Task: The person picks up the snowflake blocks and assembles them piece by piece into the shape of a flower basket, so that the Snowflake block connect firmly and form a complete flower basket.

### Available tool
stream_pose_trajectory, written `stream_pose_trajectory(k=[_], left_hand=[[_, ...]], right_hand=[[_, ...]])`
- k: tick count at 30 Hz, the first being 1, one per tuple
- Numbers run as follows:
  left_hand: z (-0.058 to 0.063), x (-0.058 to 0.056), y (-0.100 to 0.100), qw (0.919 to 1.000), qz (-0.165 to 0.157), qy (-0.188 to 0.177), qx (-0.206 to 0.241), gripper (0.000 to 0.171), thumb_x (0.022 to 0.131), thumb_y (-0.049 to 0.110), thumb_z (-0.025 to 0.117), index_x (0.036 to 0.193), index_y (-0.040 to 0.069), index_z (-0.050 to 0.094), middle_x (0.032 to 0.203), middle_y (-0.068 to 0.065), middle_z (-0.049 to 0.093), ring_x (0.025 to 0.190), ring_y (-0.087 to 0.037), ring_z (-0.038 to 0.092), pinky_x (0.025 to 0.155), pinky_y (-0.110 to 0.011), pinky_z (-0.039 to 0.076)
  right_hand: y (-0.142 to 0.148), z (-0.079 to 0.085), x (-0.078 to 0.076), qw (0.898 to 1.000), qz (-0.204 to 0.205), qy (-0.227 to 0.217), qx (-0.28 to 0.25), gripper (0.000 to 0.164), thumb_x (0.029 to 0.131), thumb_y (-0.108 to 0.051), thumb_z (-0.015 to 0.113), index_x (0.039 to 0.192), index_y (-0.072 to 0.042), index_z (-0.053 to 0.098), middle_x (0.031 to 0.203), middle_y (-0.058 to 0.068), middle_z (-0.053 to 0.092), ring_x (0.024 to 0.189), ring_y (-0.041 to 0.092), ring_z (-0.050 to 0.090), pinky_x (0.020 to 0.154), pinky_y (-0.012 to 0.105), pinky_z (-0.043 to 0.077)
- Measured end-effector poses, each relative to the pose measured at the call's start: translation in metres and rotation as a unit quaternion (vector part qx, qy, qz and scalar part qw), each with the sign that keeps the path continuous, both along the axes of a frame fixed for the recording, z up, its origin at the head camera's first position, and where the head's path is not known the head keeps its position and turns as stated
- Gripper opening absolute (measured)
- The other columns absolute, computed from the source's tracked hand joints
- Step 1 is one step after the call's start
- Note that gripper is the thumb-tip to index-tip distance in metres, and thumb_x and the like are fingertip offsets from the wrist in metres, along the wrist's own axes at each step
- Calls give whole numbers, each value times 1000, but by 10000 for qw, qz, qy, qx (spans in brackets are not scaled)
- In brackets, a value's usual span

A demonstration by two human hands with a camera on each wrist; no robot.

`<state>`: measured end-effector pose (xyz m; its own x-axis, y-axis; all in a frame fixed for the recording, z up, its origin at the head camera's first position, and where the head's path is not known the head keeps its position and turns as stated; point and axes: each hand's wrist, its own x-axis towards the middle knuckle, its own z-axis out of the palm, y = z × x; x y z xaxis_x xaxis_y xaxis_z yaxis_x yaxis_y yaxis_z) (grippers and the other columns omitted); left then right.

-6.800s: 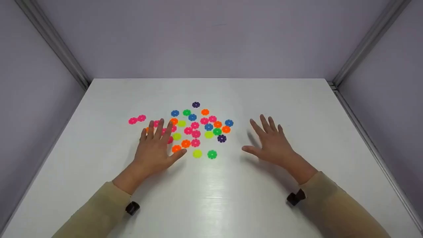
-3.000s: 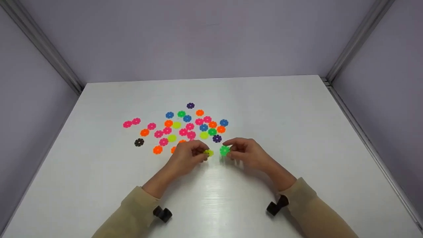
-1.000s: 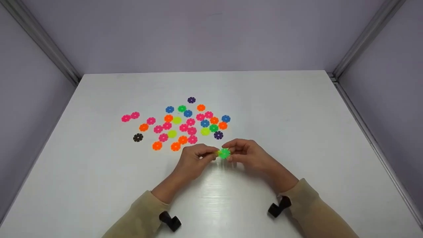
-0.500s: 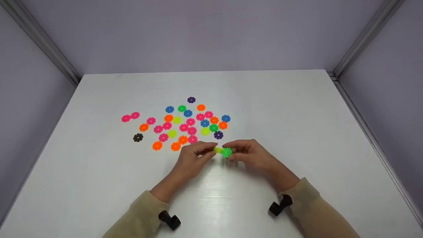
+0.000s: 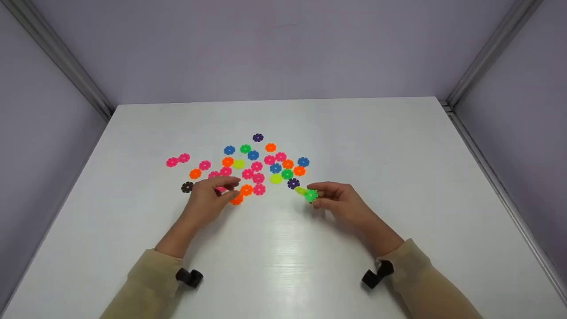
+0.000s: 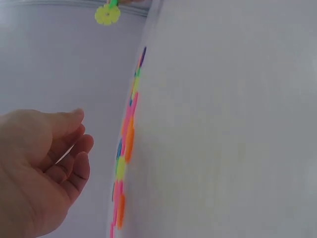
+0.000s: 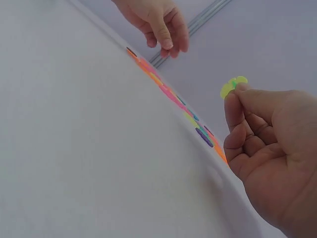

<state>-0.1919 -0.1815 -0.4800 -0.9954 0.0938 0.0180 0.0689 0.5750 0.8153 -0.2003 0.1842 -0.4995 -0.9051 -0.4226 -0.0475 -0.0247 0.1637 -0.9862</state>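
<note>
My right hand (image 5: 343, 201) pinches a green snowflake disc (image 5: 311, 196) between thumb and forefinger. A yellow disc (image 5: 300, 191) is joined edgewise to it at the slots and sticks out to the left; the right wrist view shows that yellow disc (image 7: 227, 90) past the thumb tip. Over the left part of the scattered discs hovers my left hand (image 5: 208, 197), thumb and forefinger apart and nothing between them. In the left wrist view, its fingers are loosely bent above the table. An orange disc (image 5: 237, 200) lies just below its thumb tip, and several discs are hidden beneath it.
Pink, orange, blue, green, yellow and purple discs lie flat on the white table (image 5: 283, 257). A black disc (image 5: 187, 187) lies beside my left hand, a purple disc (image 5: 293, 183) near the joined pair. Pale walls (image 5: 274, 53) enclose the table's back and sides.
Earlier both empty hands were spread; then each picked up a disc, and the yellow and green ones were fitted together. My left hand has released the yellow disc and moved left over the pile.
</note>
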Motion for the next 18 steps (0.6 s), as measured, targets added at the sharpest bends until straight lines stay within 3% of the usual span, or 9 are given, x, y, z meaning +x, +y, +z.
stream_pose_trajectory(k=[5, 11, 18], left_hand=[[-8, -3, -12, 9981, -244, -470, -314, 35, 97, 15, 80, 132, 12, 76, 119, -4, 74, 106, -24, 67, 89, -30, 61], [-10, -5, -10, 9952, -517, -448, -696, 40, 96, 12, 80, 135, 11, 73, 128, -6, 72, 119, -27, 67, 99, -41, 58], [-5, 0, 9, 9969, -531, -307, -487, 36, 95, 9, 81, 130, 12, 75, 107, -2, 69, 100, -23, 63, 89, -35, 59]], right_hand=[[0, -1, -1, 10000, -28, -32, 17, 37, 98, -10, 78, 134, -9, 74, 101, 13, 70, 93, 25, 72, 84, 26, 59], [0, -1, -1, 10000, 41, 26, -47, 37, 98, -10, 77, 134, -6, 72, 101, 14, 69, 92, 24, 72, 83, 25, 58], [-1, 0, 0, 9999, 15, -55, -125, 37, 97, -10, 78, 134, -7, 73, 102, 13, 70, 92, 24, 72, 83, 26, 59]])
